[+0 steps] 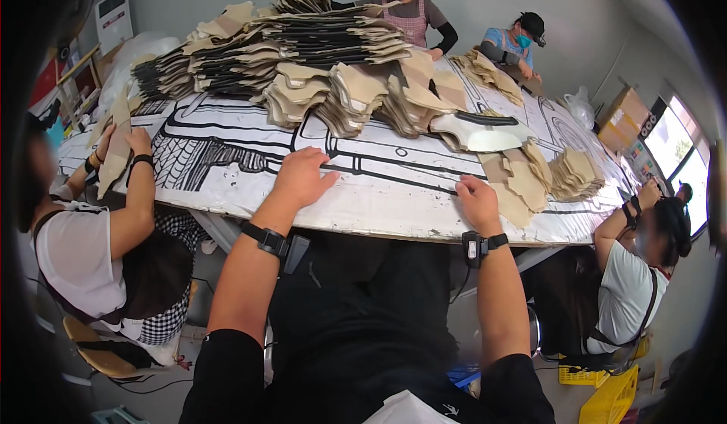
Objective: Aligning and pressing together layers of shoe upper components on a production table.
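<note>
My left hand (307, 178) rests on the white table (363, 216) near its front edge, fingers spread and holding nothing. To the right, my right hand (478, 203) lies at the same edge with its fingers curled in, and nothing shows in them. Just beyond it are loose beige fabric pieces (526, 178), layered over one another. Farther off, a pale panel with a black strip (485, 125) lies against stacks of beige cut pieces (352, 95). Bare printed tabletop with black line drawings lies between my hands.
A tall pile of black-edged beige pieces (326, 38) covers the table's far side. Another small beige stack (575, 174) stands at right. Co-workers sit close at left (83, 250) and right (625, 288); two more are across the table. Yellow crates (609, 394) are on the floor.
</note>
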Motion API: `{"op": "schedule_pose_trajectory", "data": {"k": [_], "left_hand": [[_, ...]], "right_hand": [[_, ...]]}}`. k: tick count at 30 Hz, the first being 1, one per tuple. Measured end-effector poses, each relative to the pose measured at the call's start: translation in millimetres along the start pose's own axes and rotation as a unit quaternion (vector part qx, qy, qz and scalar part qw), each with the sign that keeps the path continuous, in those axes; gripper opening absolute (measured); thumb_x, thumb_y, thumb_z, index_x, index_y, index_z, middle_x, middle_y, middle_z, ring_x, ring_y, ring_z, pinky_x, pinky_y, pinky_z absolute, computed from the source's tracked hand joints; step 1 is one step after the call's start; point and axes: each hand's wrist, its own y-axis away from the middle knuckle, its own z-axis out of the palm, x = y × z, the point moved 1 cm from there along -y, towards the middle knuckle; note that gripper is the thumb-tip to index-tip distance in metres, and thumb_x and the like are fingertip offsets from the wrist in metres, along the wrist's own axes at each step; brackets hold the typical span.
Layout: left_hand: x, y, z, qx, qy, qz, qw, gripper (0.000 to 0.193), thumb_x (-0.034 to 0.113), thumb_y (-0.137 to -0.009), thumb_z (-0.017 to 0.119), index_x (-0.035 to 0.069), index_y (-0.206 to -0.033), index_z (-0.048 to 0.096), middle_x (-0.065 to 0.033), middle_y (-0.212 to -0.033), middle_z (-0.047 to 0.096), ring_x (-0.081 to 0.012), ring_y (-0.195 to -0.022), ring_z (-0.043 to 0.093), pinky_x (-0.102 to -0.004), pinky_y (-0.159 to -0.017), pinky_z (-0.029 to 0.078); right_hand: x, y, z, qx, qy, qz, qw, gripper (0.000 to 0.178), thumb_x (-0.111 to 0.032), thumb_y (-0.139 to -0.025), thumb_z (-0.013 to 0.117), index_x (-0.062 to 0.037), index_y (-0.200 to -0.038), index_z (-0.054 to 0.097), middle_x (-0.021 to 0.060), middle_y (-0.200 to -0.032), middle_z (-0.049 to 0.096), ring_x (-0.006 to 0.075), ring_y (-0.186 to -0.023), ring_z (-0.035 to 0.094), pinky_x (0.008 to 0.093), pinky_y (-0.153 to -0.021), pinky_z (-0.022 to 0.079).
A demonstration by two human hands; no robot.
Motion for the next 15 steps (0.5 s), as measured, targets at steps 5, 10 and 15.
{"op": "schedule_pose_trajectory", "data": {"k": [5,10,15], "left_hand": [[-15.1,-0.7,6.5,0.022,-0.020,0.024,0.999,0.048,0.041,-0.088,0.078,0.001,-0.114,0.076,-0.0230,-0.130,0.070,-0.0384,-0.130,0.061,-0.0471,-0.112,0.046],[-11.0,4.4,-0.7,-0.019,-0.002,0.016,1.000,0.049,0.038,-0.087,0.079,0.002,-0.121,0.073,-0.0248,-0.141,0.064,-0.0409,-0.139,0.054,-0.0511,-0.118,0.040],[-8.5,11.4,-6.1,-0.012,0.012,0.019,1.000,0.048,0.033,-0.085,0.082,0.001,-0.120,0.072,-0.0255,-0.143,0.062,-0.0438,-0.139,0.053,-0.0544,-0.119,0.037]], "right_hand": [[-5.9,-5.6,1.2,0.004,0.031,-0.011,0.999,0.043,-0.035,-0.094,0.070,-0.0002,-0.118,0.075,0.0205,-0.112,0.077,0.0373,-0.105,0.073,0.0435,-0.095,0.056],[-25.4,-66.0,-46.7,-0.148,0.092,0.058,0.983,0.040,-0.039,-0.094,0.071,-0.0039,-0.111,0.079,0.0178,-0.100,0.079,0.0351,-0.094,0.075,0.0452,-0.087,0.057],[-18.6,-141.0,-68.7,-0.098,0.080,0.049,0.991,0.042,-0.043,-0.096,0.070,-0.0062,-0.115,0.078,0.0202,-0.103,0.078,0.0363,-0.099,0.075,0.0441,-0.092,0.057]]}}
